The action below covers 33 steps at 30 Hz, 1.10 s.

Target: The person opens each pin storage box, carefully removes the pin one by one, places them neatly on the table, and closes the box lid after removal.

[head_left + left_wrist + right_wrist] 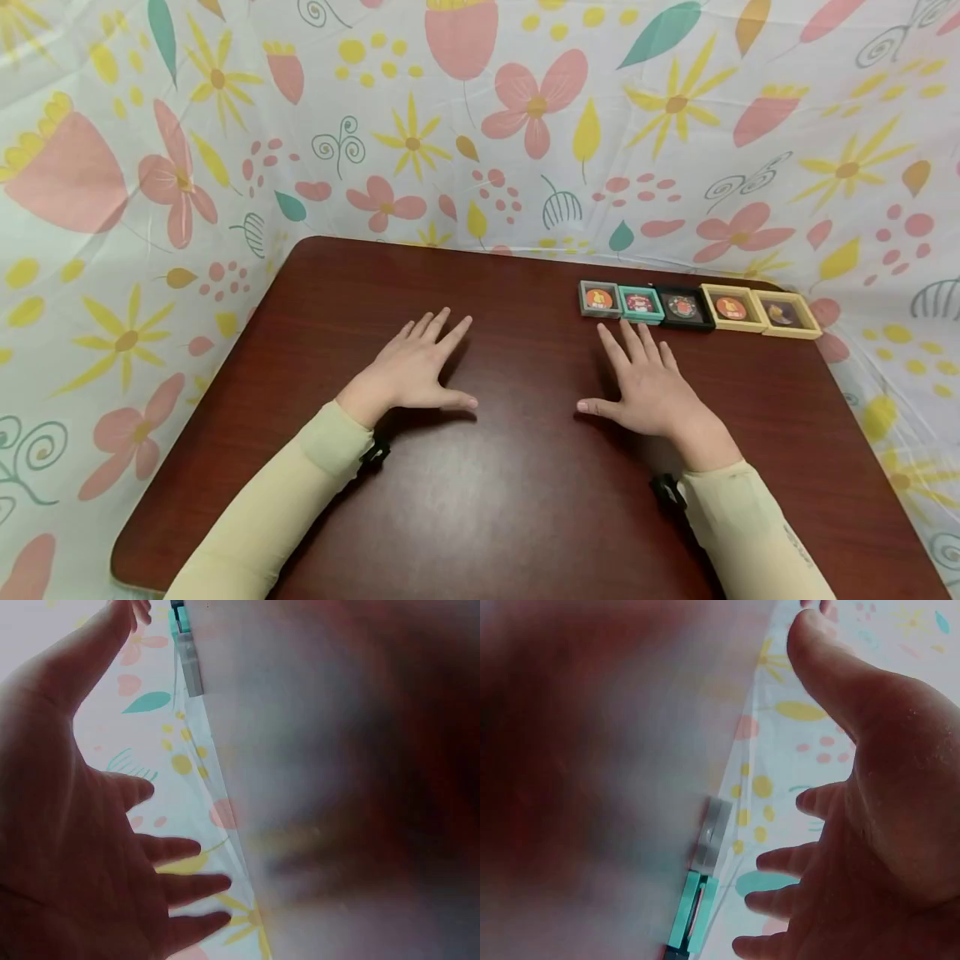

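My left hand (416, 367) is palm down over the middle of the dark red-brown table, fingers spread and holding nothing. To its right, my right hand (648, 383) has its fingers spread too, with nothing in its grasp. Its fingertips point toward a row of small square boxes at the back right: a grey box (599, 299), a teal box (641, 305), a black box (683, 307) and two pale yellow boxes, one (732, 308) beside the other (786, 314). Each box has a round picture inside. Both wrist views show spread fingers, apart from the boxes.
The table (480, 517) has rounded corners and a glossy top. A white cloth (465, 150) printed with flowers and leaves hangs behind it and along the left side. Black straps (375, 454) show at the sleeve cuffs.
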### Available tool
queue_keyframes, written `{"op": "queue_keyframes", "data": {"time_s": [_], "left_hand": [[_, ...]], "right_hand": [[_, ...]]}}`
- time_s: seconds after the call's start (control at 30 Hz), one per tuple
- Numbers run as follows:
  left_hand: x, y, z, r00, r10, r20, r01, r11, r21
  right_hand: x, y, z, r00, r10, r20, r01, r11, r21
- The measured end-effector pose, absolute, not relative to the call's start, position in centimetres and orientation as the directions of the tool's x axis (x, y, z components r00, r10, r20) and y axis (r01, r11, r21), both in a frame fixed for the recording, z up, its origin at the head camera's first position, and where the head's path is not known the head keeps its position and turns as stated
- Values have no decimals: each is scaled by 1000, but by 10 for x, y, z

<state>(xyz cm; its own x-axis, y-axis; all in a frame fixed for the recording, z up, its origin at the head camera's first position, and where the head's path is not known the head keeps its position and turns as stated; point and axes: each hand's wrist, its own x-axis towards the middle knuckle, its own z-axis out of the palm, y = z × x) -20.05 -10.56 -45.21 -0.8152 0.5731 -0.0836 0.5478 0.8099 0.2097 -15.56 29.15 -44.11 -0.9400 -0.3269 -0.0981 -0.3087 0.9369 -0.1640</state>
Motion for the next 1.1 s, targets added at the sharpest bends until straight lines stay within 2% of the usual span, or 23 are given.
{"op": "queue_keyframes", "data": {"time_s": [0.27, 0.5, 0.83, 1.1], "left_hand": [[-213, -88, -446, -782, 615, -104, 574, 775, 264], [-226, -72, -455, -735, 667, -123, 609, 729, 313], [-250, -33, -458, -675, 721, -157, 645, 680, 349], [-266, -15, -455, -671, 720, -177, 636, 682, 362]], "right_hand": [[-192, 302, -444, -942, -328, -66, -312, 932, -187], [-231, 308, -447, -941, -338, -16, -326, 918, -223], [-277, 311, -445, -922, -382, -61, -362, 908, -209], [-301, 318, -448, -920, -378, -101, -356, 916, -187]]}}
